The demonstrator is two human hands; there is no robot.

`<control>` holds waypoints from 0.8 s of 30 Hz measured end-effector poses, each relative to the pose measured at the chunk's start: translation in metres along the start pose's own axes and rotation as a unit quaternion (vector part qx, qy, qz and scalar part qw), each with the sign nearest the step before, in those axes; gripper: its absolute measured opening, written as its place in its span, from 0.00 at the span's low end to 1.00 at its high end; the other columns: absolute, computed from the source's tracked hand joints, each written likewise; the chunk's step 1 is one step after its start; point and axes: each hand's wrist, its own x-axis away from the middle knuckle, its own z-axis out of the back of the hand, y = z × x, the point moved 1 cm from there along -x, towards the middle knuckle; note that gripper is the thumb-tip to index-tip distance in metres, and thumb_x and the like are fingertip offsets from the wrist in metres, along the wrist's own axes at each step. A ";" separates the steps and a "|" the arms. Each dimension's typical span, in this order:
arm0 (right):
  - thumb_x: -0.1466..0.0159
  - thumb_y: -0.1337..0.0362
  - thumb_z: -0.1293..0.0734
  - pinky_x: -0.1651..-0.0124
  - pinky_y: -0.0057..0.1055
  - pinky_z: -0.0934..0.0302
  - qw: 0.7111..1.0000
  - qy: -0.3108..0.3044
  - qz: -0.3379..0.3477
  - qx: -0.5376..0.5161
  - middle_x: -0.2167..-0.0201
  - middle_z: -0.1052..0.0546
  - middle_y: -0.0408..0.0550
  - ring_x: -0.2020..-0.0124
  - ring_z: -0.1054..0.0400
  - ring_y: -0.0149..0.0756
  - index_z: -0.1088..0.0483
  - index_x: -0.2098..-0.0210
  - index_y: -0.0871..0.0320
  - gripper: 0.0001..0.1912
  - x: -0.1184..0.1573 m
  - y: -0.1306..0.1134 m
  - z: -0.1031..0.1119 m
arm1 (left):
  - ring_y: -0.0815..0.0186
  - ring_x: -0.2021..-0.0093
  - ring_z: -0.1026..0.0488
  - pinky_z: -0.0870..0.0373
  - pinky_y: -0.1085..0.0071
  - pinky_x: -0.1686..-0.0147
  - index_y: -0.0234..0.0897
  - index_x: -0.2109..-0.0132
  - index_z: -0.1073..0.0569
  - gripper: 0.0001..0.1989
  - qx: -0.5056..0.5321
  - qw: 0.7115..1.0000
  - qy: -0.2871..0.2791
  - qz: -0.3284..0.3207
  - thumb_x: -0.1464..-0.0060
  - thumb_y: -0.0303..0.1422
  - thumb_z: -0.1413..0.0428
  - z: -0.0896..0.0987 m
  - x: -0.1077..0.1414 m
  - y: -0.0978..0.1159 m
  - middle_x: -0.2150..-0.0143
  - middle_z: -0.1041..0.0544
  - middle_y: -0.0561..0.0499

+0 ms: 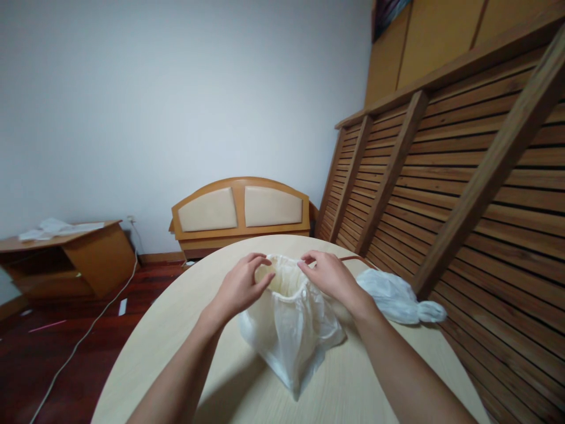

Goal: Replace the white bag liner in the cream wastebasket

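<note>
A thin, white, see-through plastic bag (293,330) stands on the round pale table (176,330), its gathered mouth open upward and one lower corner pointing toward me. At the left of the mouth is my left hand (241,281), thumb and fingers spread apart and curved beside the rim. My right hand (333,277) pinches the right part of the rim between thumb and fingers. Creases run down the bag's front. Its far side is partly hidden by the front rim and my hands.
A knotted whitish plastic bag (392,294) lies at the table's right edge. Slatted wooden panels (441,194) lean at the right. A headboard (241,209) stands against the wall behind the table. Left are a low wooden cabinet (99,259) and a cable (95,324) on the floor.
</note>
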 end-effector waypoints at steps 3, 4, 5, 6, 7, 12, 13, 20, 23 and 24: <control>0.35 0.57 0.33 0.51 0.36 0.35 0.999 0.014 -0.038 -0.002 0.56 0.17 0.56 0.53 0.23 0.47 0.20 0.55 0.59 0.15 -0.002 0.002 -0.008 | 0.54 0.52 0.22 0.26 0.60 0.52 0.36 0.48 0.26 0.19 0.038 0.995 0.004 0.096 0.39 0.44 0.45 -0.009 -0.004 -0.017 0.46 0.22 0.40; 0.37 0.58 0.31 0.52 0.35 0.36 0.999 0.015 -0.043 -0.004 0.57 0.17 0.56 0.54 0.23 0.46 0.20 0.57 0.59 0.14 -0.002 0.003 -0.010 | 0.55 0.55 0.21 0.26 0.62 0.55 0.36 0.47 0.26 0.20 0.059 0.991 -0.001 0.120 0.39 0.45 0.45 -0.011 -0.004 -0.020 0.47 0.22 0.41; 0.38 0.60 0.31 0.53 0.33 0.36 0.999 0.017 -0.045 -0.006 0.58 0.16 0.54 0.55 0.23 0.45 0.19 0.58 0.59 0.12 -0.003 0.004 -0.011 | 0.57 0.58 0.21 0.25 0.63 0.57 0.36 0.47 0.27 0.21 0.080 0.987 -0.005 0.139 0.40 0.45 0.45 -0.012 -0.005 -0.023 0.48 0.21 0.41; 0.39 0.62 0.30 0.54 0.32 0.36 0.999 0.017 -0.045 -0.009 0.60 0.16 0.53 0.56 0.22 0.44 0.19 0.59 0.59 0.11 -0.003 0.005 -0.012 | 0.57 0.60 0.21 0.25 0.64 0.59 0.35 0.47 0.27 0.21 0.099 0.983 -0.008 0.154 0.40 0.46 0.45 -0.012 -0.005 -0.024 0.50 0.20 0.41; 0.40 0.63 0.31 0.55 0.31 0.36 0.999 0.017 -0.042 -0.013 0.62 0.16 0.52 0.58 0.22 0.43 0.19 0.61 0.58 0.10 -0.003 0.005 -0.011 | 0.58 0.61 0.21 0.26 0.65 0.61 0.35 0.47 0.27 0.22 0.113 0.980 -0.009 0.165 0.41 0.46 0.44 -0.012 -0.006 -0.024 0.51 0.19 0.42; 0.40 0.65 0.32 0.59 0.30 0.37 1.000 0.014 -0.006 -0.024 0.66 0.16 0.49 0.62 0.23 0.40 0.19 0.65 0.56 0.09 -0.001 -0.004 -0.005 | 0.61 0.66 0.22 0.27 0.67 0.65 0.35 0.46 0.28 0.25 0.119 0.978 0.035 0.165 0.47 0.45 0.39 -0.007 -0.006 -0.022 0.51 0.20 0.41; 0.40 0.66 0.32 0.59 0.30 0.37 1.000 0.013 0.002 -0.022 0.65 0.16 0.49 0.62 0.23 0.40 0.19 0.65 0.56 0.09 -0.001 -0.007 -0.003 | 0.62 0.66 0.23 0.27 0.67 0.66 0.35 0.46 0.28 0.26 0.117 0.979 0.038 0.161 0.48 0.44 0.38 -0.007 -0.006 -0.021 0.51 0.20 0.42; 0.39 0.69 0.34 0.57 0.30 0.37 0.998 0.009 0.058 -0.007 0.62 0.17 0.46 0.61 0.24 0.38 0.21 0.62 0.55 0.09 0.004 -0.020 0.003 | 0.66 0.69 0.24 0.33 0.73 0.69 0.37 0.57 0.23 0.09 0.081 0.986 -0.005 0.148 0.46 0.28 0.43 -0.005 -0.002 -0.016 0.58 0.18 0.49; 0.40 0.72 0.33 0.52 0.31 0.37 0.998 -0.006 0.054 0.006 0.57 0.18 0.47 0.56 0.25 0.39 0.22 0.58 0.55 0.12 0.010 -0.023 0.005 | 0.67 0.71 0.26 0.37 0.73 0.70 0.37 0.57 0.23 0.10 0.050 0.988 0.002 0.144 0.46 0.26 0.44 -0.003 0.001 -0.006 0.61 0.19 0.50; 0.40 0.72 0.32 0.50 0.32 0.37 0.998 -0.008 0.057 0.014 0.54 0.19 0.48 0.53 0.25 0.40 0.23 0.55 0.55 0.15 0.012 -0.025 0.006 | 0.67 0.71 0.27 0.38 0.73 0.70 0.37 0.56 0.23 0.10 0.044 0.989 0.001 0.142 0.45 0.26 0.44 -0.003 0.002 -0.001 0.63 0.19 0.50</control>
